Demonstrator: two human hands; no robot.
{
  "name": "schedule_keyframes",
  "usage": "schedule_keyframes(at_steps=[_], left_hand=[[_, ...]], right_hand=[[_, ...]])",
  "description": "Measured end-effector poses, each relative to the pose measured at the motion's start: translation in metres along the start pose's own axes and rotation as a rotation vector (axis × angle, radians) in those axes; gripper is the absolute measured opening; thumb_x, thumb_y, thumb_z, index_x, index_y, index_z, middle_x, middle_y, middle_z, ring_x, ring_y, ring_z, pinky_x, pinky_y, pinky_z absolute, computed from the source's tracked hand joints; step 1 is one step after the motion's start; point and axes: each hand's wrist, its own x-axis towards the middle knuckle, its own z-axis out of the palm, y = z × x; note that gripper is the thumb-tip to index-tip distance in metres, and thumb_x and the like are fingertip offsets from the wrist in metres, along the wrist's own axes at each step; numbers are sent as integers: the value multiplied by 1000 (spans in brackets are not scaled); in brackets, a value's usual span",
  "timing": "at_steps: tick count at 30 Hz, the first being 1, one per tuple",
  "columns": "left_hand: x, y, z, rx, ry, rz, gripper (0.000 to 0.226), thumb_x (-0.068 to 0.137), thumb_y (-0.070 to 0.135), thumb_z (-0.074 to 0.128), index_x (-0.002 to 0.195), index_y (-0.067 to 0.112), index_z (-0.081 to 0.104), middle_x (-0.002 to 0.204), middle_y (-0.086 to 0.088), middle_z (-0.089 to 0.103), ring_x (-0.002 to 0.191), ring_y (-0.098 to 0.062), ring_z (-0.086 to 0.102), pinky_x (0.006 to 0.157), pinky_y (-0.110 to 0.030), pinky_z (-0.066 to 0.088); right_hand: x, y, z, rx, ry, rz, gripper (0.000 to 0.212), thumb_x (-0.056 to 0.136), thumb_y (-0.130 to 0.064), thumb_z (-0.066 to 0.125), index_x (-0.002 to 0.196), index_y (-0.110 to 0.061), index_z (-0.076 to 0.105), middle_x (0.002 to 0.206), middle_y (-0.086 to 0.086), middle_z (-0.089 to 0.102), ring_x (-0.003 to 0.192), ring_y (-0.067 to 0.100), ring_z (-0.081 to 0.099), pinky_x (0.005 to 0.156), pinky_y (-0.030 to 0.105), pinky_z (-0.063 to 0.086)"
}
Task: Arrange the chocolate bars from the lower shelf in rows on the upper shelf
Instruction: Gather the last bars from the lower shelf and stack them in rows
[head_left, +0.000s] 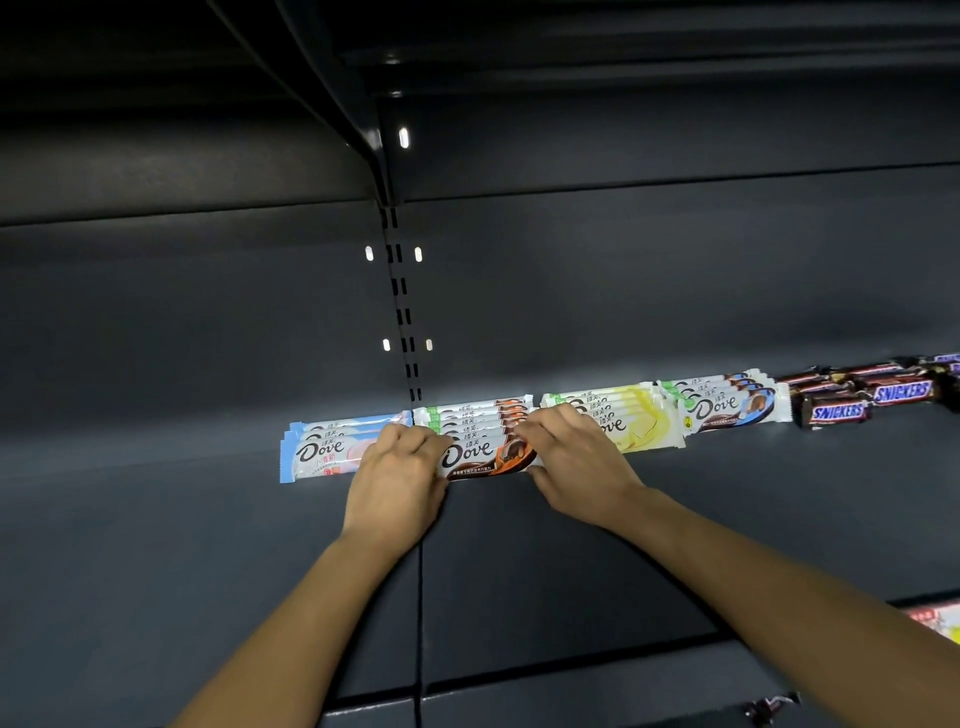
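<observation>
On the dark upper shelf (156, 519) several rows of Dove bars lie side by side. The brown-and-orange row (475, 415) runs back from its front bar (480, 457). My left hand (397, 483) grips the left end of that front bar with curled fingers. My right hand (571, 462) pinches its right end. To the left lies the pink-and-blue row (322, 452), partly covered by my left hand. To the right lie the yellow row (634, 421) and the blue row (727, 402).
Snickers bars (862, 400) lie in a loose heap at the far right of the shelf. A slotted upright (402, 312) runs up the back panel. A corner of a colourful packet (935, 621) shows on the lower shelf at the right edge.
</observation>
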Motion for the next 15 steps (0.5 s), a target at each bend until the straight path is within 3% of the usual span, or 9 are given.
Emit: schedule_keyframes(at_steps=[5, 9, 15], left_hand=[[-1, 2, -5, 17, -50, -29, 43, 67, 14, 75, 109, 17, 65, 101, 2, 65, 96, -27, 55, 82, -38, 51], [1, 12, -21, 29, -88, -78, 38, 77, 26, 69, 114, 19, 64, 114, -1, 58, 113, -27, 46, 91, -40, 41], [-6, 88, -39, -14, -32, -25, 34, 77, 31, 69, 109, 19, 67, 109, -2, 62, 109, -28, 49, 93, -36, 40]], right_hand=[[-4, 2, -9, 11, -11, -10, 54, 76, -29, 69, 125, -13, 54, 118, 4, 57, 108, 25, 52, 90, 40, 46], [-12, 12, -37, 136, 3, 75, 47, 86, -34, 60, 128, -16, 51, 126, 2, 51, 118, 22, 42, 102, 37, 36], [-63, 29, -69, 230, -60, 131, 35, 88, -34, 56, 121, -19, 56, 122, 0, 53, 117, 19, 42, 102, 34, 35]])
